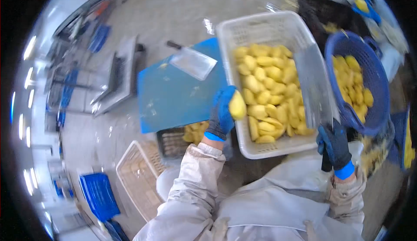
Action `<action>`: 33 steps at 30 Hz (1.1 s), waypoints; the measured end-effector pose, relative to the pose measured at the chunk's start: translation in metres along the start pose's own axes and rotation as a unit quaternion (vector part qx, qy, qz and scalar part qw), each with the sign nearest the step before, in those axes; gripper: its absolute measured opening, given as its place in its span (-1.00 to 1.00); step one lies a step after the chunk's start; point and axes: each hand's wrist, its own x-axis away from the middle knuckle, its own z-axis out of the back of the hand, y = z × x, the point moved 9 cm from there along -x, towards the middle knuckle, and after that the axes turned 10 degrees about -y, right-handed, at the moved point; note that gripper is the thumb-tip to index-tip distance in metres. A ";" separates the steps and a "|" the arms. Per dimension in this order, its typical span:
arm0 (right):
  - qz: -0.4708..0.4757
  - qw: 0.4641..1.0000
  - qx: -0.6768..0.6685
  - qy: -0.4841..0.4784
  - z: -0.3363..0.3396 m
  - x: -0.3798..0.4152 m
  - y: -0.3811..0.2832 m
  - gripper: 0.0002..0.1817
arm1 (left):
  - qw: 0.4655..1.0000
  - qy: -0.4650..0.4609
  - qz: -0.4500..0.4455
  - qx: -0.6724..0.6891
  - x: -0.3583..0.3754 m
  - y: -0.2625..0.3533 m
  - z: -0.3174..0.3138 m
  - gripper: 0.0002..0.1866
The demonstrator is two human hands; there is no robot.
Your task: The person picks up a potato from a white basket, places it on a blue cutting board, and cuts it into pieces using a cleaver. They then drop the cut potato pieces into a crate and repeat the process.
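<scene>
In a blue and dark glove, my left hand (221,115) is closed around a peeled yellow potato (237,106), held between the blue cutting board and the white crate. My right hand (334,147), gloved the same way, grips the dark handle of a cleaver (316,86). Its broad blade points away from me, over the right side of the white plastic crate (243,147). Many peeled potatoes (271,78) lie in that crate. On the blue cutting board (173,95) rests a second cleaver (194,63) with a black handle.
A blue basket (378,93) of potatoes stands right of the crate. Beyond it, another person's blue-gloved hand (365,6) holds a potato. Below the board sits a dark crate (169,147) with yellow pieces, beside a beige crate (134,171). A metal cart (119,73) stands left.
</scene>
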 end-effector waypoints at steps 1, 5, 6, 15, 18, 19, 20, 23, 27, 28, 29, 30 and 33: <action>0.007 0.999 0.027 -0.038 -0.016 -0.001 -0.005 -0.81 | 0.986 0.052 -0.037 -0.153 0.005 0.010 0.039 -0.69; -0.009 0.989 0.030 -0.145 -0.101 0.001 -0.012 -0.80 | 0.864 0.190 0.120 -0.451 0.021 -0.077 0.146 -0.66; -0.052 0.985 0.047 -0.159 -0.124 -0.001 -0.008 -0.79 | 0.864 0.198 0.122 -0.446 0.027 -0.081 0.158 -0.66; 0.242 0.902 0.297 -0.198 -0.275 -0.024 -0.024 -0.69 | 0.826 0.173 -0.052 -0.534 0.059 -0.040 0.163 -0.68; 0.255 0.888 0.323 -0.204 -0.286 -0.027 -0.032 -0.63 | 0.930 0.225 0.150 -0.248 0.070 -0.050 0.171 -0.70; 0.242 0.891 0.321 -0.212 -0.286 -0.026 -0.036 -0.63 | 0.930 0.229 0.150 -0.243 0.072 -0.045 0.169 -0.70; 0.230 0.893 0.319 -0.220 -0.287 -0.028 -0.039 -0.63 | 0.941 0.223 0.148 -0.207 0.073 -0.046 0.167 -0.66; 0.228 0.848 0.418 -0.232 -0.288 -0.041 -0.039 -0.64 | 0.945 0.219 0.137 -0.201 0.074 -0.047 0.162 -0.63; 0.095 0.857 0.405 -0.304 -0.283 -0.064 -0.035 -0.63 | 0.935 0.206 0.099 -0.270 0.074 -0.038 0.162 -0.63; 0.090 0.858 0.392 -0.320 -0.284 -0.066 -0.040 -0.73 | 0.935 0.207 0.103 -0.269 0.075 -0.038 0.162 -0.63; 0.085 0.859 0.377 -0.335 -0.287 -0.069 -0.043 -0.79 | 0.936 0.196 0.112 -0.270 0.075 -0.040 0.162 -0.63; 0.085 0.859 0.377 -0.337 -0.293 -0.077 -0.046 -0.79 | 0.936 0.187 0.119 -0.273 0.073 -0.041 0.162 -0.62; 0.159 0.819 0.442 -0.331 -0.326 -0.107 -0.030 -0.69 | 0.933 0.195 0.099 -0.288 0.072 -0.045 0.164 -0.62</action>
